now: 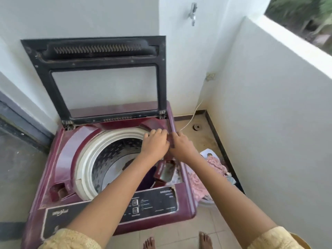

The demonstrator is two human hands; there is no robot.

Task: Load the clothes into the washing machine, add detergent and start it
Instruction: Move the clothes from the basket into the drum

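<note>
The washing machine point(111, 177) stands open, its lid point(100, 78) propped upright beyond my hands, and the drum point(115, 159) gapes just below and left of my left hand point(155, 144). Something dark lies low in the drum under my left forearm; I cannot tell what it is. Both hands meet at the right rim of the top deck. My right hand point(181, 146) looks curled over that edge strip, and the left lies knuckles-up beside it, touching it, but whether either actually grips anything I cannot tell.

Just nearer me than the hands sits an open detergent drawer point(166, 172), tilted and pulled out. The pink clothes point(203, 178) are heaped on the floor, right of my right forearm, outside the machine.

My judgement: loading is barely begun. I would let go of the rim, reach 1 hand down right for the pile, and drop garments loosely, keeping fabric off the drawer. The control panel point(149, 203) waits beneath my forearms.
</note>
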